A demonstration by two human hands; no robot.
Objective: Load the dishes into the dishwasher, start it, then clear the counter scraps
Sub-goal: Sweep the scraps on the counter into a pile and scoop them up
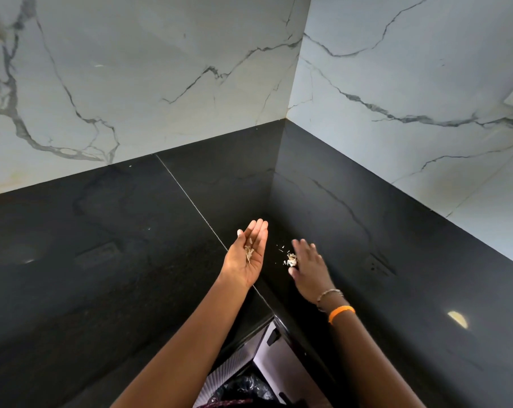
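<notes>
While both hands work over the black counter (102,260), two lots of pale scraps show: one in the palm (248,252) of the left hand (247,258), held flat with fingers straight; one on the counter (290,258) beside the right hand (308,267), fingers extended, gripping nothing. Two bracelets circle the right wrist.

Two walls (149,69) meet in a corner. They are pale and shiny like marble, with thin dark gray lines running across them like cracks. Below them a black counter (87,260) bends around the corner. It is glossy, and the walls show in it like in a dark mirror. A thin light seam (190,198) crosses the counter at a slant. A bright spot of light (458,319) shines on the counter at the right.
</notes>
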